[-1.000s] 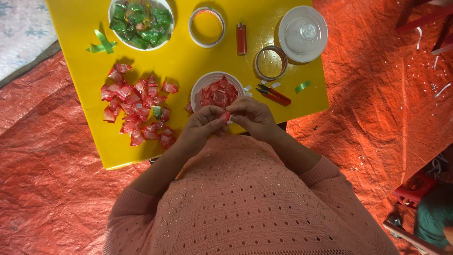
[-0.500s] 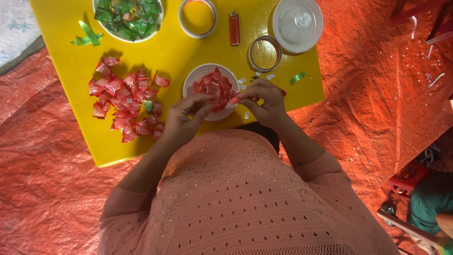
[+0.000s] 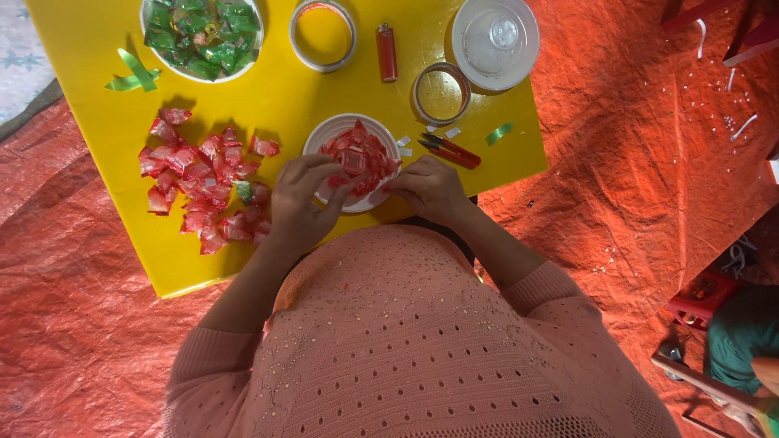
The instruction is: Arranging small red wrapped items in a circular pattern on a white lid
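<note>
Resting at the near rim of the white bowl (image 3: 324, 138), both hands met over its heap of red wrapped sweets (image 3: 361, 156): the left hand (image 3: 302, 203) had its fingers bent down onto the pieces at the bowl's near-left edge, and the right hand (image 3: 428, 188) pinched at the near-right edge, fingertips drawn together, though whether they were clamped on one sweet or merely touching the heap could not be told from above. The bowl stood on the yellow board (image 3: 268, 97), just beside a loose pile of red wrappers (image 3: 203, 191) on its left. The likeliest mishap, in my judgement, was the light bowl tipping or sliding toward the board's near edge under the press of two hands, spilling sweets onto the orange tarpaulin (image 3: 641, 162); a slick wrapper could also slip from a shallow pinch. The sweets looked squarish and crumpled, lying every way, so no shared long axis or heading could be read. Farther off lay a red lighter (image 3: 387, 52), long axis running away from the person, two tape rolls (image 3: 323, 34), a bowl of green sweets (image 3: 201, 36) and a clear lid (image 3: 495, 42).
</note>
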